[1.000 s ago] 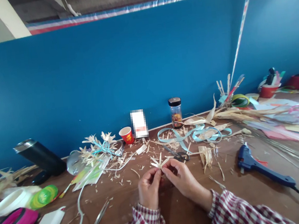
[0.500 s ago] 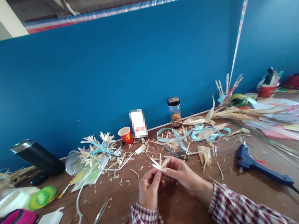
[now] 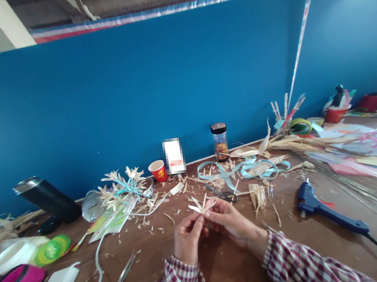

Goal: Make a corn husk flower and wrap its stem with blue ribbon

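Note:
Both my hands meet over the front middle of the table, pinching a small pale flower (image 3: 201, 206) with several pointed, husk-like petals spread outward. My left hand (image 3: 187, 236) grips its base from the left, thumb up. From the right, my right hand (image 3: 228, 219) pinches at the base too, its fingertips close beside the left thumb. The lower part of the flower is hidden by my fingers. Behind my hands lies a dark-handled pair of scissors (image 3: 228, 196), and dried husk scraps (image 3: 257, 196) lie to their right.
A blue glue gun (image 3: 331, 213) lies at right with its cord. Long scissors (image 3: 120, 278) rest front left. A bunch of husk flowers (image 3: 122, 186), a red paper cup (image 3: 158, 171), a lidded jar (image 3: 220, 142) and light-blue ribbon (image 3: 225, 173) sit toward the blue partition (image 3: 155, 81).
The flower's right petal now lies spread out to the right, clear of my right fingers. My hands have stayed nearly in place.

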Motion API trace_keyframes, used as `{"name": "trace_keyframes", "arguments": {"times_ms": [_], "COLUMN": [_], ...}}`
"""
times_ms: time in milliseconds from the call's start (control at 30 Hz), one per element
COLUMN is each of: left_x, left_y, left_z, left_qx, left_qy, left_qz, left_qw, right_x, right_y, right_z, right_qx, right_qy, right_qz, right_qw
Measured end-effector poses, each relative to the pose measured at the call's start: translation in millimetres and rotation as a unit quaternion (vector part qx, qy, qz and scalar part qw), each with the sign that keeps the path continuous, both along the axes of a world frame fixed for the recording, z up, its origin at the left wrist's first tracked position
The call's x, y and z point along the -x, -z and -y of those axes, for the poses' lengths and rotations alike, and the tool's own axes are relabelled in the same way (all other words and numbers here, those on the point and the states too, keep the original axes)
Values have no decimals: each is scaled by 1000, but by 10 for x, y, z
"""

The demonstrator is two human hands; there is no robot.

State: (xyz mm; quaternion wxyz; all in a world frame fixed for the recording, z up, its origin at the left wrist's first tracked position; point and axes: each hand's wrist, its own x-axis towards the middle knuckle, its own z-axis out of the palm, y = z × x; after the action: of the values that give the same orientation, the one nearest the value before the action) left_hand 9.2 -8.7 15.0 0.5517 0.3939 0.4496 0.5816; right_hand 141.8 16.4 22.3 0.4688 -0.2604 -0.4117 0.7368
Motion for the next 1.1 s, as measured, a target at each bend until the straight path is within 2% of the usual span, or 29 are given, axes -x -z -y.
{"name": "trace_keyframes", "arguments": {"times_ms": [233,400,600,833,1100], "left_x": [-27,-40,-29,-46,-32], "left_y": [-54,-35,-2,-29,8], "left_z": [10,0,-15,3,4], "left_qx": [11,31,66,49,27], "left_qy": [2,17,-11,12,40], "left_qz": [35,65,83,92,92], "left_qw": [999,997,994,994,995], "right_x": [-3,-4,-16,-2,-4], "right_y": [-45,-66,-71,-102,-68], "right_z": [21,31,44,46,44], "right_qx": [-13,-11,-6,-14,-34], "right_qy": [-2,-12,-18,-2,1], "right_qz": [14,14,22,38,45], "right_qw": [1000,1000,1000,999,998]}}
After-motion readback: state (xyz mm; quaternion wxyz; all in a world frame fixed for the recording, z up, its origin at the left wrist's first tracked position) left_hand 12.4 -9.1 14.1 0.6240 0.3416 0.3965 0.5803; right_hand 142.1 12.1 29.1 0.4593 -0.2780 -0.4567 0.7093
